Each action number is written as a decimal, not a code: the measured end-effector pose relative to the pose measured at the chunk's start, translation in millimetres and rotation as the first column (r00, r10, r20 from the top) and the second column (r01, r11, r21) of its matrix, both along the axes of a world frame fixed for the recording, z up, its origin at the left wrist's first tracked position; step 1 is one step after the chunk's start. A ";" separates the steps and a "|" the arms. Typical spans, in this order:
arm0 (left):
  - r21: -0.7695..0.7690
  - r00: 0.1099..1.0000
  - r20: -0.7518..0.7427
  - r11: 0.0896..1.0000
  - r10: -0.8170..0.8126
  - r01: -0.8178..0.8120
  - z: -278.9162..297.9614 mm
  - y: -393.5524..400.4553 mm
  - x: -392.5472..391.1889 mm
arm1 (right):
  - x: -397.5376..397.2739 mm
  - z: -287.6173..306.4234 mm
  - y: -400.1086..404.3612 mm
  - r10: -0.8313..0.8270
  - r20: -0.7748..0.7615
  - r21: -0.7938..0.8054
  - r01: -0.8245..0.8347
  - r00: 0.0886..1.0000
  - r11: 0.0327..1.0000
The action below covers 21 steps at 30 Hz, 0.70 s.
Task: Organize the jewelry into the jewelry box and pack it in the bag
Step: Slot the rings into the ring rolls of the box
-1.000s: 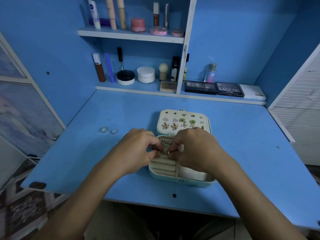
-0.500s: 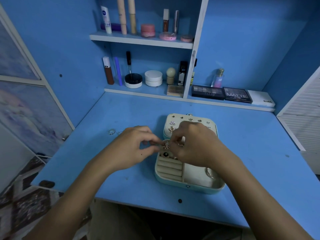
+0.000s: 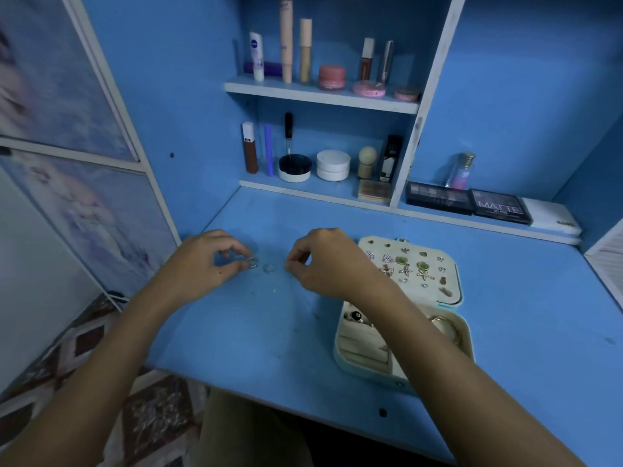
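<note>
The pale jewelry box [image 3: 347, 364] lies open on the blue desk, right of centre. Its raised lid panel [image 3: 453, 288] carries several earrings. A dark-stone ring [image 3: 354, 315] sits in the ring rolls and a gold bangle [image 3: 446, 326] lies in the right compartment. Two silver rings rest on the desk left of the box. My left hand [image 3: 209, 264] pinches the left ring [image 3: 252, 263] with thumb and fingertips. My right hand [image 3: 325, 262] hovers with curled fingers just right of the other ring [image 3: 268, 268], apart from it and holding nothing visible. No bag is in view.
Shelves at the back hold cosmetics: tubes, jars [image 3: 333, 165], a perfume bottle [image 3: 461, 171] and eyeshadow palettes [image 3: 499, 207]. A blue side wall stands at the left, a white louvred panel [image 3: 606, 261] at the right. The desk's front edge [image 3: 303, 409] runs below my forearms.
Both hands have left the jewelry box and moved left to the two rings on the desk. My left hand has taken hold of one ring. The camera view swung left.
</note>
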<state>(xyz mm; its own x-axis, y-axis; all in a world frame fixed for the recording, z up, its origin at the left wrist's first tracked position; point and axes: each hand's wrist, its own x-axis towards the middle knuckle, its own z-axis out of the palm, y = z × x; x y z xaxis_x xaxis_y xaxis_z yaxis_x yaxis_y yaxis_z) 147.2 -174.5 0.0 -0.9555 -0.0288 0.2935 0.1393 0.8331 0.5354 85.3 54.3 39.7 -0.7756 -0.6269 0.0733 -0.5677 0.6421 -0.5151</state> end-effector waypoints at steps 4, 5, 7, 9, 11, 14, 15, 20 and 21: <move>-0.007 0.999 0.014 0.999 -0.048 0.048 -4.7 -5.0 -0.7 | -6.8 -14.8 -29.8 -0.006 0.038 0.050 0.005 0.999 0.999; 0.000 0.998 0.017 0.998 -0.056 0.056 -6.0 -5.3 -0.8 | -7.2 -17.8 -35.6 -0.011 0.049 0.057 0.008 0.999 0.998; 0.012 0.998 0.023 0.998 -0.064 0.063 -8.3 -5.5 -1.1 | -8.3 -22.5 -44.5 -0.028 0.055 0.077 0.024 0.998 0.997; 0.013 0.998 0.025 0.998 -0.065 0.065 -10.3 -5.1 -1.9 | -9.3 -26.0 -50.0 -0.055 0.043 0.115 0.050 0.998 0.992; 0.006 0.998 0.026 0.998 -0.058 0.058 -11.2 -4.4 -2.6 | -10.3 -29.9 -53.6 -0.079 0.043 0.132 0.072 0.996 0.989; -0.018 0.999 0.021 0.999 -0.046 0.046 -11.8 -3.3 -3.9 | -10.5 -35.4 -56.9 -0.119 0.023 0.143 0.114 0.993 0.983; -0.029 0.999 0.021 0.999 -0.042 0.042 -11.8 -3.0 -4.4 | -10.5 -36.4 -57.5 -0.130 0.020 0.142 0.126 0.991 0.982; -0.070 0.999 0.035 0.997 -0.029 0.031 -13.5 -3.8 -7.1 | -10.4 -34.4 -55.8 -0.081 0.009 0.175 0.078 0.997 0.981; -0.079 0.999 0.029 0.996 -0.028 0.031 -13.4 -3.0 -7.9 | -11.1 -33.4 -54.0 -0.080 0.007 0.180 0.077 0.997 0.981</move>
<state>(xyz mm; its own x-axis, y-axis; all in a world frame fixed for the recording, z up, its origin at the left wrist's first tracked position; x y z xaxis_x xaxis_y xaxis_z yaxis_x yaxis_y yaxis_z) 139.3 -177.5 -13.3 -0.9634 0.0217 0.2671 0.1504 0.8688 0.4718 74.2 0.3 6.3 -0.8231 -0.5660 -0.0463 -0.5052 0.7671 -0.3953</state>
